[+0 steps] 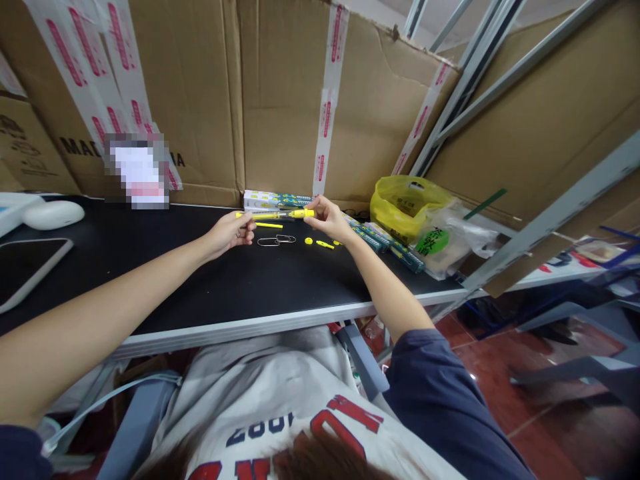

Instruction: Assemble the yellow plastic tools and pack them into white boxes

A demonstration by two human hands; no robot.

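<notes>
The one view looks from the wearer's head, forward and down, past the shirt at close range, across the worktop to the cardboard facing it.

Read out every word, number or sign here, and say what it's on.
"MAD" and "IA": black, on the cardboard, either side of a pixelated paper.
"茶": on the clear plastic bag; its other characters are uncertain.
Too small, blurred or hidden to read: any print on the shirt, tape, yellow bag, left carton, patterned packs and yellow pen.
</notes>
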